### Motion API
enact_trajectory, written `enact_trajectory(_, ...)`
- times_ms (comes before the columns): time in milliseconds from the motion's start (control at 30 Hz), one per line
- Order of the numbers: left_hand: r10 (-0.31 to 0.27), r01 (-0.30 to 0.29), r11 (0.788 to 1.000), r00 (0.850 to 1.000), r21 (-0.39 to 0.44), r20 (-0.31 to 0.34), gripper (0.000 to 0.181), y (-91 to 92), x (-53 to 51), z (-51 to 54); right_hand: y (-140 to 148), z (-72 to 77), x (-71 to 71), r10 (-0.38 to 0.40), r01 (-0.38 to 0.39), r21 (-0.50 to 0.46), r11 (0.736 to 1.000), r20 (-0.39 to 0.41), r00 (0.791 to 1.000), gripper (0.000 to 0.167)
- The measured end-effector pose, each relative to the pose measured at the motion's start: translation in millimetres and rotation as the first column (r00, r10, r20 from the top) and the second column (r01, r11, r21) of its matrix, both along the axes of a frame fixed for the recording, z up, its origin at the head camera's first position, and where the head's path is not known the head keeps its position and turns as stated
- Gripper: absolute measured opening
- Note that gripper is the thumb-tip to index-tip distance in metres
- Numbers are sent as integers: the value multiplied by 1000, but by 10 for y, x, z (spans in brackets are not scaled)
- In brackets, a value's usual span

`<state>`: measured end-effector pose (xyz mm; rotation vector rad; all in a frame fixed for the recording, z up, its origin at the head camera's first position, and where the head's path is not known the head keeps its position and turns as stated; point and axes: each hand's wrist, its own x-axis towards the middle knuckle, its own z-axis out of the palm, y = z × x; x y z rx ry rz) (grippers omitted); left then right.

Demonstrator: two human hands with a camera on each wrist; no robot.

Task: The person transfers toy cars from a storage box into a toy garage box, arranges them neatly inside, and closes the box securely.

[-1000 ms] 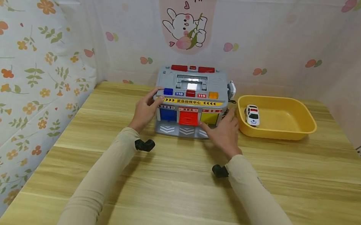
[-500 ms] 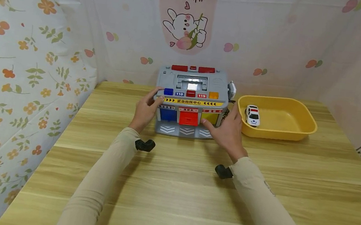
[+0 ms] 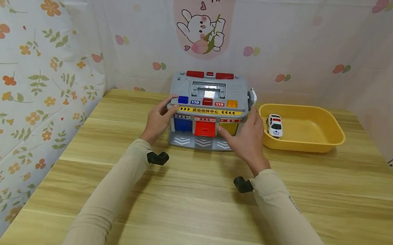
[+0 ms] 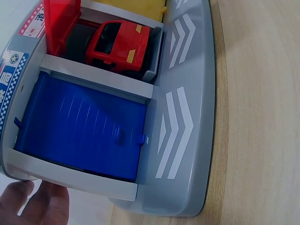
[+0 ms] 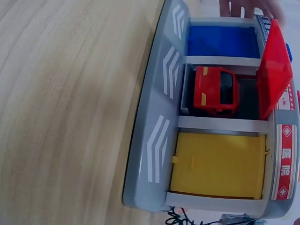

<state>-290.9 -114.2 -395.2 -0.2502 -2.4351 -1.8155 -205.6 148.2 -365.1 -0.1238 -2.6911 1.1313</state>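
Observation:
A grey toy emergency-station garage (image 3: 202, 143) stands at the back of the table. Its blue door (image 4: 89, 126) and yellow door (image 5: 218, 164) are down. The red door (image 5: 275, 70) in the middle is swung up, and a red toy truck (image 5: 213, 89) sits in that bay, facing out. My left hand (image 3: 156, 123) holds the garage's front left corner, thumb at the roof edge and fingers along the side. At the right end is my right hand (image 3: 250, 142), thumb stretched before the yellow door and fingers beside the right wall; its fingertips are partly hidden.
A yellow basin (image 3: 302, 146) stands right of the garage, close to my right hand. A white toy police car (image 3: 275, 126) leans inside its left end. A dark cord (image 5: 176, 218) hangs by the garage's right wall. Patterned cloth (image 3: 139, 18) hangs behind.
My right hand has shifted slightly right; its thumb has drawn away from beside the red door. The left hand, garage and police car have stayed put.

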Motion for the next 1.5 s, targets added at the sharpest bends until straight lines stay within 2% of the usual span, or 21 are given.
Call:
enact_trajectory(300, 1, -1, 1000, 1000, -13, 15, 38, -10, -2, 3, -71, 69, -50, 20, -17, 156, 988, -13, 1000, 121)
enact_trajectory(433, 0, 1, 1000, 1000, -14, 17, 39, -13, -4, 5, -107, 125, -91, 51, -45, 241, 969, -17, 999, 120)
enact_trajectory(533, 0, 0, 1000, 1000, -15, 14, 39, -19, -5, 4, -141, 166, -126, 84, -72, 322, 944, -23, 996, 120)
enact_trajectory(600, 2, -2, 1000, 1000, -19, 13, 39, -24, -2, 0, -160, 183, -149, 108, -89, 378, 921, -29, 994, 121)
enact_trajectory(767, 2, -1, 1000, 1000, -21, 12, 40, -25, 5, -3, -191, 189, -199, 173, -119, 538, 834, -52, 983, 120)
enact_trajectory(833, 2, -2, 1000, 1000, -20, 12, 39, -22, 6, -2, -203, 185, -223, 210, -140, 579, 803, -54, 976, 118)
enact_trajectory(1000, 10, -10, 1000, 1000, -20, 19, 39, -15, 8, -2, -236, 189, -280, 270, -190, 635, 749, -31, 962, 111)
enact_trajectory(1167, 5, -5, 1000, 1000, -21, 16, 39, -11, -10, -12, -242, 178, -321, 269, -187, 688, 701, -12, 963, 111)
enact_trajectory(1300, 0, 1, 1000, 1000, -19, 5, 39, -10, -17, -16, -237, 156, -356, 286, -176, 730, 660, -27, 958, 112)
enact_trajectory(1500, 1, -1, 1000, 1000, -17, 0, 39, 0, -7, -14, -232, 54, -416, 349, -126, 807, 577, -104, 931, 109)
